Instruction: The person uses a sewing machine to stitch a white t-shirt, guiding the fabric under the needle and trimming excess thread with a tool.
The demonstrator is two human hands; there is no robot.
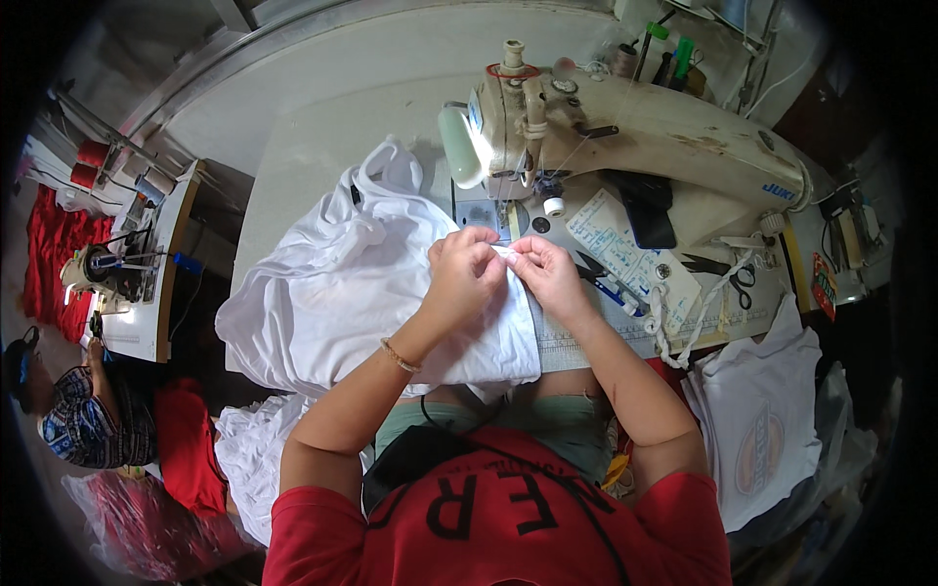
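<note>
A white cloth garment [366,283] lies bunched over the table, its right edge reaching toward my lap. My left hand [467,271] pinches the garment's upper edge, fingers bent and pressed together. Close beside it, my right hand [543,275] pinches the same edge between thumb and fingers. Both hands sit just in front of the sewing machine's [625,137] needle and presser foot [506,217]. A lit lamp [467,146] shines beside the machine head.
Right of my hands lie a black phone [648,217], a written paper sheet [616,239], a blue cutter [616,293] and black scissors [743,278]. A white printed shirt [762,420] hangs at the right. At the far left, another person [78,410] sits by a second machine [103,273].
</note>
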